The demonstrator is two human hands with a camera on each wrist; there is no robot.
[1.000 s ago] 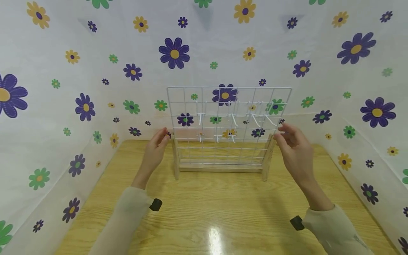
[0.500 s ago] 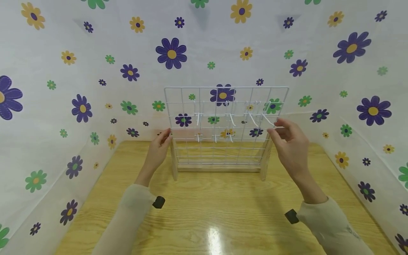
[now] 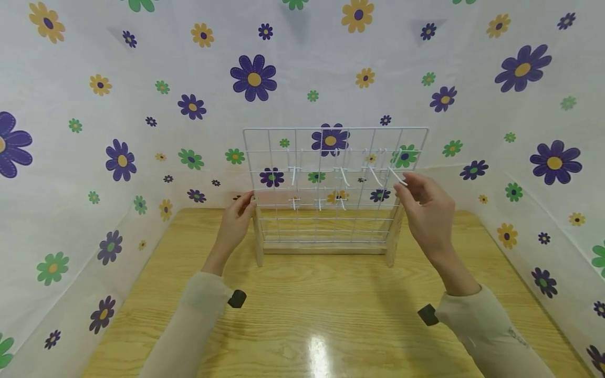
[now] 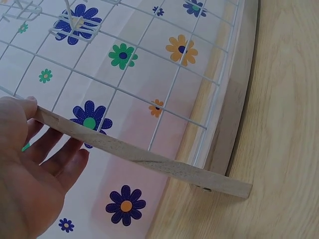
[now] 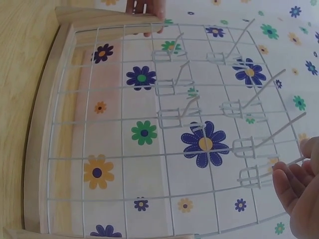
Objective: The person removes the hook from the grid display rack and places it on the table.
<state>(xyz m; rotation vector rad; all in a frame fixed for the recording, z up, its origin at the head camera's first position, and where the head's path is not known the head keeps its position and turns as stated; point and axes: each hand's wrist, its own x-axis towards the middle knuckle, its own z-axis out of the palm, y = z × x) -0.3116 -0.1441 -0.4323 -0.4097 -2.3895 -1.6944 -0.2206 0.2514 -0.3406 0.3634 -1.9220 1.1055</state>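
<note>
A white wire grid rack [image 3: 307, 219] stands upright in a wooden frame, with several white metal hooks on it in two rows. My left hand [image 3: 235, 218] grips the top of the left wooden post [image 4: 134, 156], thumb in front and fingers behind it. At the other side, my right hand [image 3: 429, 210] pinches the outer end of the upper row's rightmost hook [image 3: 396, 176]. That hook [image 5: 250, 177] still sits on the grid wires in the right wrist view. The fingers partly hide its tip.
The frame stands on a wood-grain table [image 3: 302, 299]. White sheeting [image 3: 212, 68] printed with flowers encloses the back and both sides. A wooden bar [image 3: 326, 250] joins the two posts low down.
My left hand has moved right and taken hold of the left post. My right hand has moved left to the end of the rightmost upper hook. The rack stays put.
</note>
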